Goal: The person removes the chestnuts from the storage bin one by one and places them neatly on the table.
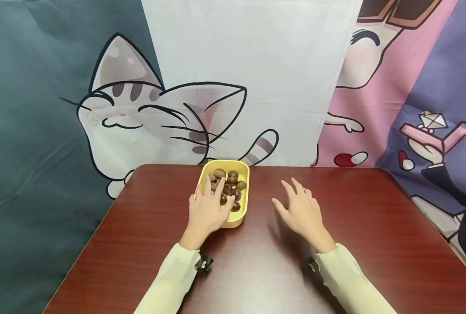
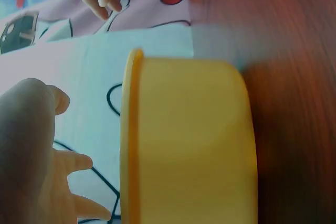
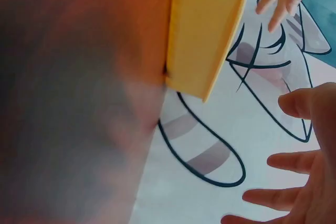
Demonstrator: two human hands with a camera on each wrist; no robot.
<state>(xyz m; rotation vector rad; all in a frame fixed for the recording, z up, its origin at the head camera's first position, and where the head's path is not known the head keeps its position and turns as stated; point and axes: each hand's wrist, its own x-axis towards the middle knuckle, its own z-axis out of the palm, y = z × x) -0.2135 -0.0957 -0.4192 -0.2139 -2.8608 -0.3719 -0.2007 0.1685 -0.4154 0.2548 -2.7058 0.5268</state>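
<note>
Near the far edge of the table, a yellow rectangular box (image 1: 233,223) holds several shiny brown nuts (image 1: 233,175) that look like chestnuts. My left hand (image 1: 207,211) hangs over the box's left side with its fingers spread, hiding some of the nuts. In the left wrist view its fingers stand above the rim of the yellow box (image 2: 189,140), gripping nothing. To the right of the box, my right hand (image 1: 303,213) is held above the table, fingers apart and nothing in them. The right wrist view shows it away from the box (image 3: 202,35).
A dark reddish-brown table (image 1: 358,261) spreads under both hands. Behind it hangs a cloth backdrop (image 1: 248,43) with a cartoon cat and other figures. Each wrist carries a small black device (image 1: 204,263) at the sleeve's end.
</note>
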